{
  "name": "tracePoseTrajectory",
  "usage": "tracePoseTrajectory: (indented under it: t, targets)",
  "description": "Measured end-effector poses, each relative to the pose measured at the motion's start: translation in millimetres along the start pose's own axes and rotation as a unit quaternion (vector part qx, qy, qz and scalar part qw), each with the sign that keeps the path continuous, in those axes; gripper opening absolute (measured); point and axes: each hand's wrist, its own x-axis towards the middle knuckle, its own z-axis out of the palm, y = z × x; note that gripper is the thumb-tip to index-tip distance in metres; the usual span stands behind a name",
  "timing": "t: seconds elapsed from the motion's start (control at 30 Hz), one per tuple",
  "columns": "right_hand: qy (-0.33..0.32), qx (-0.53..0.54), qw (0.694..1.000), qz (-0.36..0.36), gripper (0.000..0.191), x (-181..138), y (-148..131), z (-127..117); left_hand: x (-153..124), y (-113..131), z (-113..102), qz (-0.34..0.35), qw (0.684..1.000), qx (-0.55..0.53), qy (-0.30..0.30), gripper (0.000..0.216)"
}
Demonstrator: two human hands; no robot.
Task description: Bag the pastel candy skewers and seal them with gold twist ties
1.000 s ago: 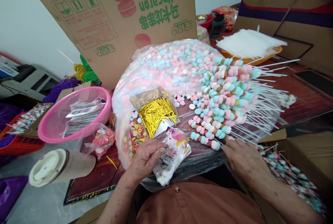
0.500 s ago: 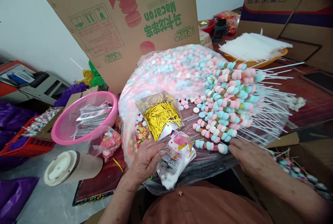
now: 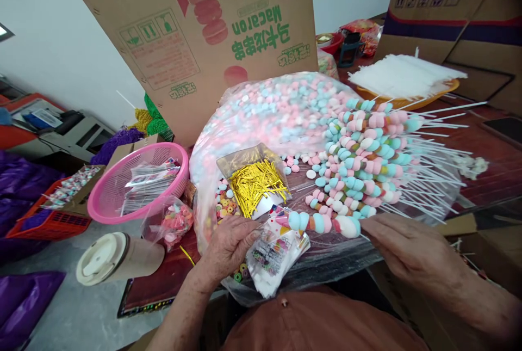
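Observation:
My left hand (image 3: 229, 244) is closed on a stack of small printed cellophane bags (image 3: 277, 250) at the near table edge. My right hand (image 3: 402, 247) pinches the stick of one marshmallow skewer (image 3: 324, 223), holding it level with its tip over the bags. Behind it lies a pile of several pink, blue and white marshmallow skewers (image 3: 367, 149), sticks pointing right. A packet of gold twist ties (image 3: 255, 179) lies just beyond my left hand.
A big clear bag of loose marshmallows (image 3: 269, 111) fills the middle. A pink basket (image 3: 134, 185) with packets, a lidded cup (image 3: 118, 257) on its side and a small candy bag (image 3: 173, 220) sit left. Cardboard boxes (image 3: 212, 30) stand behind; an orange tray with white sheets (image 3: 403, 76) is far right.
My right hand has picked one skewer off the pile's near edge and moved it left toward the bags. My left hand stays on the bag stack.

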Motion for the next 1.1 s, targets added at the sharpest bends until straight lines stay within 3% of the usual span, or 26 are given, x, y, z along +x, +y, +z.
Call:
tracePoseTrajectory:
  t: [0.2, 0.5, 0.77, 1.1]
  targets:
    - [-0.067, 0.100, 0.993, 0.007, 0.022, 3.4, 1.9, 0.6, 16.1, -1.9, -11.1, 0.056, 0.997, 0.028, -0.038, 0.020]
    - [0.046, 0.122, 0.985, 0.110, 0.016, 6.1, 1.0, -1.3, 18.7, -1.6, -20.7, 0.016, 0.997, -0.078, -0.024, 0.019]
    - [0.018, 0.114, 0.992, 0.047, 0.025, -3.6, -4.4, 8.1, 20.0, 3.4, -21.6, -0.006, 0.996, -0.091, -0.016, 0.019]
    - [0.003, 0.141, 0.989, 0.037, 0.026, -4.2, -1.7, 2.3, 21.9, 5.6, -29.8, 0.027, 0.993, -0.104, -0.042, 0.024]
